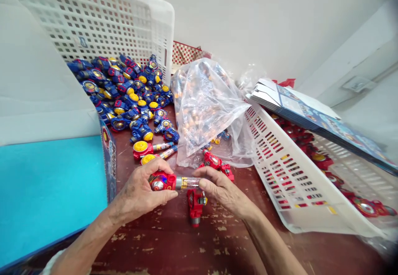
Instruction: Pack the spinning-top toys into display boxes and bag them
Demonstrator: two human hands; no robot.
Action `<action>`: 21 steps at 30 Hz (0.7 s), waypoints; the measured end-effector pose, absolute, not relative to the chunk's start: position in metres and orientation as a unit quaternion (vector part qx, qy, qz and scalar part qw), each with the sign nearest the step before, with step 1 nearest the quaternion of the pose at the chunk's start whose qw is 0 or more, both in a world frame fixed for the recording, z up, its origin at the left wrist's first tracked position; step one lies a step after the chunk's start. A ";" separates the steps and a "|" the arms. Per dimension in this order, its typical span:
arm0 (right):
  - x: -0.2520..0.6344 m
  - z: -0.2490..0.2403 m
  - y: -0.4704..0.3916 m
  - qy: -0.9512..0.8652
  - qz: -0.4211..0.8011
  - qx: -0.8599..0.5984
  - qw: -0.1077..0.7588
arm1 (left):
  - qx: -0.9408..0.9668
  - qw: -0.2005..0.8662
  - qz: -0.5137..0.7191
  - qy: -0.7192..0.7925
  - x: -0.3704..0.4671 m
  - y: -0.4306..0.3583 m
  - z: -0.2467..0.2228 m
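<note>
My left hand is wrapped round the body of a red toy, which lies level between my hands. A clear tube with a grey collar sticks out of its right end. The fingertips of my right hand are closed on the end of that tube. Just below sits another red toy on the worn red-brown table. More red toys lie behind my right hand. Beyond my left hand rest two red pieces with yellow discs and clear tubes.
Blue toys spill from a tipped white basket at the back left. A plastic bag of small parts stands in the middle. On the right, flat boxes lie across a white basket of red toys. A blue-lined box is at left.
</note>
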State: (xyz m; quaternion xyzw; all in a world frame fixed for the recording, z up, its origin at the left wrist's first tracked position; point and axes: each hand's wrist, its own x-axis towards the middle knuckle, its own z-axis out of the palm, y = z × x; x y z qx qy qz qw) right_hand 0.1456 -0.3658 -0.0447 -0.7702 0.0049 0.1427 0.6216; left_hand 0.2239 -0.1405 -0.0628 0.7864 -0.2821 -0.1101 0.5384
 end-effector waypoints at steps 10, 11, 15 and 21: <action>0.164 -0.049 -0.373 0.043 0.087 -0.761 0.642 | 0.769 0.526 0.081 -0.355 0.234 -0.150 -0.076; 0.172 -0.049 -0.381 0.051 0.055 -0.783 0.618 | 0.776 0.512 0.113 -0.352 0.238 -0.150 -0.077; 0.214 -0.057 -0.425 0.122 -0.075 -0.887 0.438 | 0.846 0.399 0.208 -0.286 0.257 -0.154 -0.080; 0.270 -0.086 -0.445 0.158 -0.022 -0.943 0.291 | 0.920 0.167 0.272 -0.228 0.255 -0.172 -0.082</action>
